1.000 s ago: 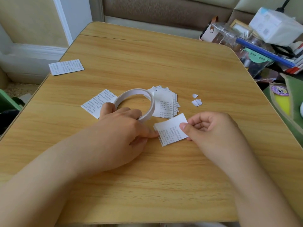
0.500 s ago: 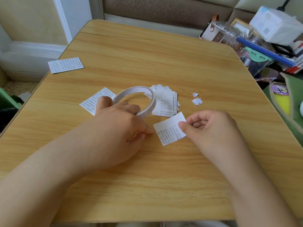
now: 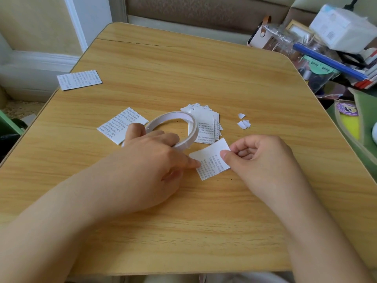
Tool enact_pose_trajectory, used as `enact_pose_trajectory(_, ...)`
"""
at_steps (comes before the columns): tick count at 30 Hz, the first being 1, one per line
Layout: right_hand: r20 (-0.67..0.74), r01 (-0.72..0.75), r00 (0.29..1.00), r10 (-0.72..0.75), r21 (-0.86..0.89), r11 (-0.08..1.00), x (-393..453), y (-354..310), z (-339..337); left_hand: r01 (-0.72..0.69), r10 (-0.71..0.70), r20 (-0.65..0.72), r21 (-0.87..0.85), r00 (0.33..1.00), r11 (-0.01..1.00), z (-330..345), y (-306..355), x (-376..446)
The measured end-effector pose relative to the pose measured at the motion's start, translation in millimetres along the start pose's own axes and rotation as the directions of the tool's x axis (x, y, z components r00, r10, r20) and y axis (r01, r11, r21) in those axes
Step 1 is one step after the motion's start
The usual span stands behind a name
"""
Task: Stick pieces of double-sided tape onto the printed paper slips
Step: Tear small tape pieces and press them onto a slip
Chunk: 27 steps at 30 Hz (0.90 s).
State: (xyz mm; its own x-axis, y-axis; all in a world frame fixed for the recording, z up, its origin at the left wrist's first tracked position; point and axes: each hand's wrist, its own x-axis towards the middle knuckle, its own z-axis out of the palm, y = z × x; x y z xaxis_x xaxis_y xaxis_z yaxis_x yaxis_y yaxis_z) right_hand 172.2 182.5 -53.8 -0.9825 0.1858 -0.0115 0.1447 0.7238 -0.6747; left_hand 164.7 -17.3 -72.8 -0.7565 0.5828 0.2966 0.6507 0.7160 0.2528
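A white roll of double-sided tape [image 3: 184,127] stands tilted at the middle of the wooden table [image 3: 204,78]. My left hand [image 3: 149,160] grips its near side, with a fingertip touching the left edge of a printed paper slip [image 3: 210,160]. My right hand [image 3: 263,158] pinches that slip's right edge between thumb and curled fingers. A fanned stack of printed slips [image 3: 206,125] lies just behind the roll. One single slip [image 3: 120,125] lies left of the roll, and another slip [image 3: 79,79] sits at the table's far left edge.
Three small white scraps [image 3: 243,121] lie right of the stack. Off the table's right side are a blue bar, a clear box and a tissue pack [image 3: 342,27]. A green pouch [image 3: 357,123] sits at the right edge. A sofa back runs behind the table.
My left hand with the roll has come back to the slip's left edge, fingertip touching it again. My right hand keeps its pinch on the slip.
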Motion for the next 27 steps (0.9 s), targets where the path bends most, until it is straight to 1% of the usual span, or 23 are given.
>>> enact_pose_trajectory(5, -0.008, 0.018, 1.000, -0.018, -0.021, 1.000, -0.5, -0.4, 0.7, 0.009, -0.010, 0.031, 0.012, 0.999, 1.000, 0.5, 1.1, 0.6)
enact_pose_trajectory(9, -0.030, 0.068, 0.997, -0.071, -0.081, 0.994, -5.6, -1.3, 0.1, 0.030, -0.030, 0.033, 0.008, 0.999, 1.000, 0.0, 1.3, 0.8)
enact_pose_trajectory(15, 0.025, 0.045, 0.999, -0.043, -0.079, 0.996, -10.3, -7.7, -3.7, 0.044, -0.043, 0.053, -0.004, 0.998, 0.999, 0.5, 1.9, 2.0)
enact_pose_trajectory(18, 0.132, -0.022, 0.991, 0.016, 0.043, 0.999, -10.7, -10.4, -5.8, 0.061, -0.060, 0.071, -0.010, 0.996, 0.998, -1.1, 3.0, 2.8)
enact_pose_trajectory(21, 0.206, -0.088, 0.977, 0.050, 0.180, 0.980, -7.6, -9.5, -4.3, 0.075, -0.073, 0.078, -0.026, 0.994, 0.997, -2.5, 3.7, 2.8)
enact_pose_trajectory(24, 0.280, -0.170, 0.957, 0.075, 0.335, 0.927, -4.7, -10.4, -4.4, 0.080, -0.078, 0.075, -0.031, 0.994, 0.996, -2.2, 4.0, 2.3)
enact_pose_trajectory(25, 0.297, -0.192, 0.951, 0.082, 0.362, 0.912, -4.4, -11.4, -5.3, 0.079, -0.076, 0.070, -0.030, 0.995, 0.996, -1.9, 3.9, 2.0)
enact_pose_trajectory(27, 0.296, -0.184, 0.952, 0.077, 0.352, 0.917, -3.7, -11.6, -6.6, 0.074, -0.073, 0.063, -0.029, 0.995, 0.997, -1.4, 4.3, 2.0)
